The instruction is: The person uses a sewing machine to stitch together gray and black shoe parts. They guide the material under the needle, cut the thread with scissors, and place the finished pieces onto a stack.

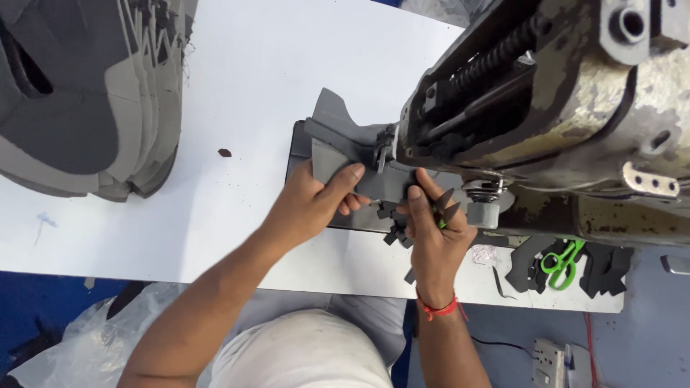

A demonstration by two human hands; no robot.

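A grey shoe-upper piece (338,147) lies flat on the bed of a worn sewing machine (546,108), its right end under the needle area. My left hand (316,201) pinches the piece's near edge, thumb on top. My right hand (435,230) presses the same piece just right of the needle, fingers spread, and also holds several small dark cut pieces (395,230) and what look like small dark snips (445,205). A red thread band circles my right wrist.
A tall stack of grey and dark shoe uppers (86,93) lies at the far left of the white table (237,79). Green-handled scissors (563,262) rest on black cut pieces at the right. A clear plastic bag (93,345) sits below the table edge.
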